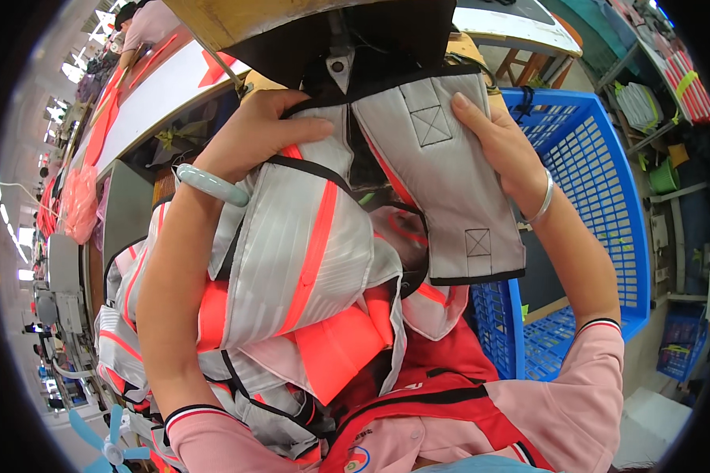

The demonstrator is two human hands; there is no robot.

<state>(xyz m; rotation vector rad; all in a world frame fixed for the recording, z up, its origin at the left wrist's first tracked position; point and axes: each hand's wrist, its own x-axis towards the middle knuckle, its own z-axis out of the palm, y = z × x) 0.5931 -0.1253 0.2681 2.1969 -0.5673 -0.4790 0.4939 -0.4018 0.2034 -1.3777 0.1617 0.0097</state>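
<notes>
Here, both hands' fingers clasp a grey vest (pixel 442 169) beside a blue crate (pixel 607 181) in a workshop.

Blue plastic crate (pixel 599 181), sewing machine (pixel 335 47)

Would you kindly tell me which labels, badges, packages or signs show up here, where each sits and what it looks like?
Badge: on the person's red vest at the lower edge, small, rounded, blue and orange.
White marking: higher on the same vest, small, too blurred to describe.
Pink plastic bag: far left by the long table, crumpled, translucent.
No signs or screens can be made out.
</notes>
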